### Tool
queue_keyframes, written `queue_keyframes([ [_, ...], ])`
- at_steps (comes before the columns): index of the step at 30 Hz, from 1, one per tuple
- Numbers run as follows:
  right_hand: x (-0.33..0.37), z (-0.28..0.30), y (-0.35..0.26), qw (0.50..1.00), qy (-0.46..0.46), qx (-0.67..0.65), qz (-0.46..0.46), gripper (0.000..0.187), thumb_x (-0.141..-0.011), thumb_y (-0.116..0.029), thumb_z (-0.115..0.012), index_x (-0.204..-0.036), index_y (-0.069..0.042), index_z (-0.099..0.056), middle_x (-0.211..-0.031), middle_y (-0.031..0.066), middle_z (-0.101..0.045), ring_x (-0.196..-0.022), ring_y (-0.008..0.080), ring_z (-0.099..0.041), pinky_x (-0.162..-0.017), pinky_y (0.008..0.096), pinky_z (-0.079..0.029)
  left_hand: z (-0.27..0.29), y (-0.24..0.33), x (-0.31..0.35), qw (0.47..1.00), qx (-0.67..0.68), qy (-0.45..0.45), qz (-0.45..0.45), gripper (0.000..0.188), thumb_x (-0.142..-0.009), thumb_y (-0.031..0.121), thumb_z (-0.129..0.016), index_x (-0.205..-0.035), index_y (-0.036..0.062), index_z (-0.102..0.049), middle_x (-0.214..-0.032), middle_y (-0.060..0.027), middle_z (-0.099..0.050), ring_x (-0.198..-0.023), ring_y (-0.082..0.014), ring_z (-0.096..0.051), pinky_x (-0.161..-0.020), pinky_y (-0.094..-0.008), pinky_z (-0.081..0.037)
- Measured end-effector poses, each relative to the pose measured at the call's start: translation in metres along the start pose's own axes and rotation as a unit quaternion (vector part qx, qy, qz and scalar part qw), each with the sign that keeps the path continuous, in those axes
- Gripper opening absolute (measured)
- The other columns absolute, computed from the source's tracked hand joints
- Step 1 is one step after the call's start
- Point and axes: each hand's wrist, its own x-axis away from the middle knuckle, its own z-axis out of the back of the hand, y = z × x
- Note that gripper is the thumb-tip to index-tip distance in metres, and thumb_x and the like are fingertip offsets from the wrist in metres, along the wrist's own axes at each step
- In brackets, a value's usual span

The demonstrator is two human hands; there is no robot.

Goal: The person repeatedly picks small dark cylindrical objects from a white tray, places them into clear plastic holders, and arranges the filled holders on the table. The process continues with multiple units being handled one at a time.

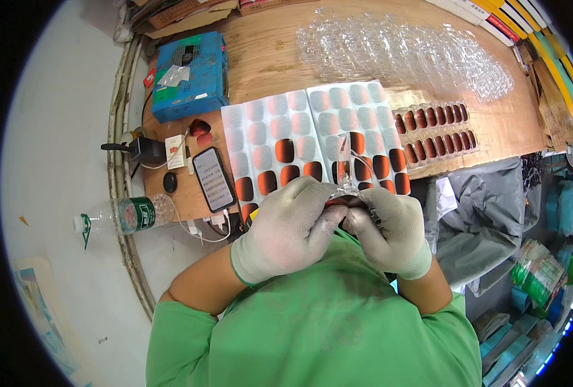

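Note:
Close to my chest, both gloved hands hold a pair of clear plastic glasses, with the temples pointing away from me. My left hand is closed on one side of the front, thumb pressed inward. On the other side, my right hand pinches the rim, also closed. A dark red-brown lens shows between the thumbs; the fingers cover most of it. Just beyond lie white sheets with rows of rounded lens shapes. Dark gradient lenses sit in the nearer rows, while farther shapes look pale grey or pinkish.
Clear plastic frames are heaped at the back. Two rows of glasses with dark lenses stand at right. To the left are a phone, a blue box, a black adapter and a plastic bottle. Grey cloth hangs beside the table.

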Motion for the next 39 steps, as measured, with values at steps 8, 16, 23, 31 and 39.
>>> queue_keyframes([
  [8,-0.005,0.032,0.036,0.997,-0.023,-0.070,0.002,0.017,-0.091,-0.009,-0.063,-0.106,0.000,-0.066,-0.078,0.0161,-0.068,-0.072,0.0348,-0.070,-0.065,0.0405,-0.054,0.000,-0.020,-0.066,0.977,0.007,-0.195,-0.087,0.033,-0.083,0.013,-0.069,-0.114,0.0048,-0.071,-0.159,-0.0333,-0.030,-0.150,-0.0506,-0.022,-0.122,-0.0549,-0.019],
  [16,-0.031,0.152,0.123,0.919,0.226,0.318,-0.065,0.019,-0.092,-0.011,-0.057,-0.106,-0.006,-0.069,-0.073,0.0214,-0.065,-0.066,0.0391,-0.067,-0.061,0.0464,-0.054,-0.036,-0.167,-0.215,0.965,-0.088,0.127,0.212,0.063,-0.091,0.042,-0.066,-0.132,-0.0059,-0.055,-0.121,-0.0239,-0.066,-0.113,-0.0350,-0.064,-0.098,-0.0394,-0.048],
  [23,-0.053,0.295,0.266,0.842,0.143,0.377,-0.357,0.040,-0.096,-0.031,-0.052,-0.122,-0.005,-0.068,-0.120,0.0256,-0.067,-0.115,0.0423,-0.062,-0.102,0.0457,-0.047,-0.061,-0.295,-0.267,0.844,0.226,0.138,0.466,0.025,-0.084,0.030,-0.076,-0.094,0.0093,-0.065,-0.076,-0.0022,-0.056,-0.064,-0.0170,-0.053,-0.055,-0.0366,-0.044],
  [31,-0.063,0.232,0.223,0.824,0.313,0.426,-0.203,0.038,-0.096,-0.031,-0.052,-0.111,0.000,-0.068,-0.109,0.0245,-0.071,-0.102,0.0428,-0.067,-0.090,0.0483,-0.052,0.009,-0.335,-0.249,0.840,0.199,0.139,0.486,0.027,-0.085,0.034,-0.075,-0.097,0.0114,-0.066,-0.090,-0.0066,-0.058,-0.075,-0.0189,-0.053,-0.062,-0.0348,-0.045],
  [39,-0.079,0.027,0.109,0.948,0.057,0.312,-0.031,0.026,-0.083,-0.024,-0.070,-0.101,-0.005,-0.069,-0.099,0.0160,-0.066,-0.098,0.0361,-0.062,-0.088,0.0476,-0.051,-0.007,-0.327,-0.261,0.842,0.274,0.026,0.463,0.018,-0.091,0.028,-0.072,-0.096,0.0114,-0.066,-0.081,-0.0002,-0.061,-0.068,-0.0138,-0.058,-0.061,-0.0306,-0.052],
])
